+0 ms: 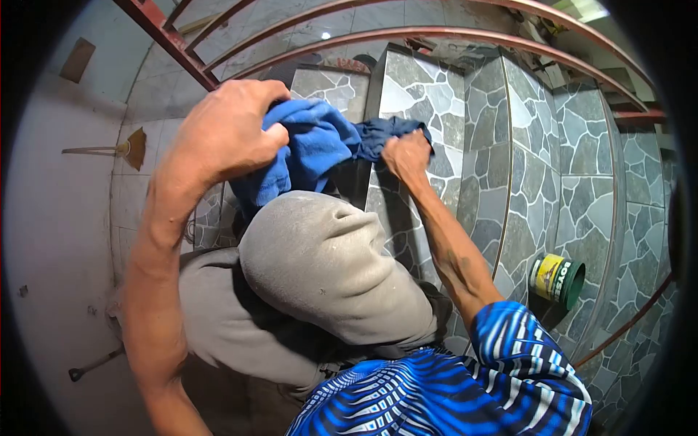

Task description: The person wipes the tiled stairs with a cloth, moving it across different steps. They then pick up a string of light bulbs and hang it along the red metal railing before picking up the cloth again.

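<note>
My left hand (233, 131) is curled around the edge of a bright blue cloth (313, 138), with the thumb and fingers on either side of it. The cloth hangs in loose folds in front of my raised knee. To the right, my right hand (408, 154) is closed on a bunched dark navy cloth (382, 134), over a step tiled in a grey stone pattern (422, 91). The two cloths meet between my hands. The fingertips of my right hand are hidden in the fabric.
A green paint bucket (558, 280) lies tipped on the tiled steps at right. Curved reddish metal railings (349, 35) cross the top. At left are a broom (132, 150) on the pale floor and a long-handled tool (94, 365). My knee in dusty grey trousers (313, 261) fills the middle.
</note>
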{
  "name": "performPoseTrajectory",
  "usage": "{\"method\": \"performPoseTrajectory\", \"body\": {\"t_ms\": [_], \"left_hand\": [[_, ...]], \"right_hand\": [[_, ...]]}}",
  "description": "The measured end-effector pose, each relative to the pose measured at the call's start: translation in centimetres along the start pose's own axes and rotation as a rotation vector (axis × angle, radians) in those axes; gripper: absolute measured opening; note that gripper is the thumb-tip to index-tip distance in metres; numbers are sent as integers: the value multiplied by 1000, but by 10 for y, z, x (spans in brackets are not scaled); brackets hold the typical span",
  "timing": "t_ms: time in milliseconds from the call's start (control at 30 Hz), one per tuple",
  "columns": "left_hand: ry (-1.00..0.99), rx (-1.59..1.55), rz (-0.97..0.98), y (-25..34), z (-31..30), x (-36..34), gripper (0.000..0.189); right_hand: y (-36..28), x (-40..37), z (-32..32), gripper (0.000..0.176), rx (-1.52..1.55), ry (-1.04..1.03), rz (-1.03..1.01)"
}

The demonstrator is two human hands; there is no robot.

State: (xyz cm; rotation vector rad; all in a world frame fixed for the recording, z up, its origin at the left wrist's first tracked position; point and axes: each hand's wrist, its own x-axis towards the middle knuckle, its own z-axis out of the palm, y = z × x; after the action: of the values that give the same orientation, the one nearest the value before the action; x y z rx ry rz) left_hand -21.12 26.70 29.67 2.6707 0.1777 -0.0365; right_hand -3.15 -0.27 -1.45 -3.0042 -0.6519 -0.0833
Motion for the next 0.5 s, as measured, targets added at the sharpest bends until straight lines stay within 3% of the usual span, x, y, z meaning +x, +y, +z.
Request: {"method": "performPoseTrajectory", "body": {"t_ms": [67,167,300,500], "left_hand": [[-28,-9,-26,1,1,0,42],[-63,-17,-45,6,-2,7,41],[-55,0,18,3,2,12,41],[-42,16,13,1,4,-1,41]], "right_hand": [[-27,-1,17,66,-50,408,-199],[-53,0,9,61,20,259,-263],[-27,-17,-17,57,190,295,-526],[35,-73,-21,59,150,165,-309]]}}
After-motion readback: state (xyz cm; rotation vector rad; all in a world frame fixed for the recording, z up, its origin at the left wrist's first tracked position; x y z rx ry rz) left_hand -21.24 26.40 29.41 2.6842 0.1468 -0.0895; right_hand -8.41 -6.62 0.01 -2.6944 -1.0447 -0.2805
